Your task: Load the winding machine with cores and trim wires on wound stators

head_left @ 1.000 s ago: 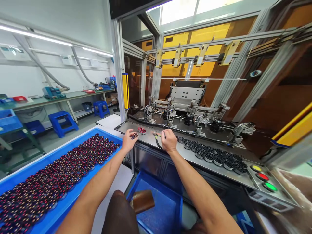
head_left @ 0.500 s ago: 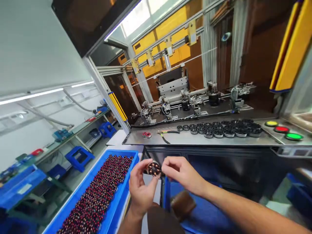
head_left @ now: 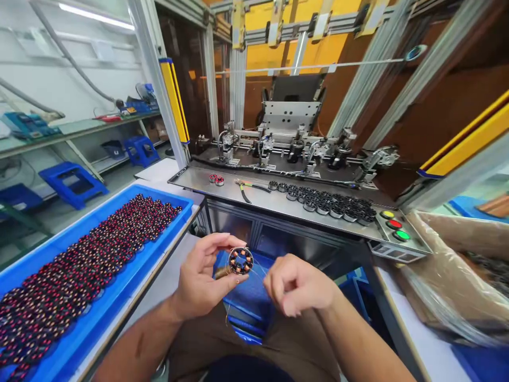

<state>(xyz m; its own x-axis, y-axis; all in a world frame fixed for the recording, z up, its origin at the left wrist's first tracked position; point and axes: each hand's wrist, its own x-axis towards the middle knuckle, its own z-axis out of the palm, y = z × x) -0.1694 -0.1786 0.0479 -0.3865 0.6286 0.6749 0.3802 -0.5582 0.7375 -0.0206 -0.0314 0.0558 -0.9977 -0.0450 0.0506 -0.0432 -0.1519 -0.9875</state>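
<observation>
Steel counter (head_left: 194,178), lined along right part with black rings (head_left: 334,206). Left of counter: blue tray (head_left: 184,213) of copper-wound rings (head_left: 99,249), cut off by frame edge. In front of counter: left hand (head_left: 202,276), pinching one wound ring (head_left: 238,269); right hand (head_left: 298,284), curled near thin wire (head_left: 258,269), grip indeterminable. Apparently coiled all round, with wire still trailing; far end too fine to trace.
</observation>
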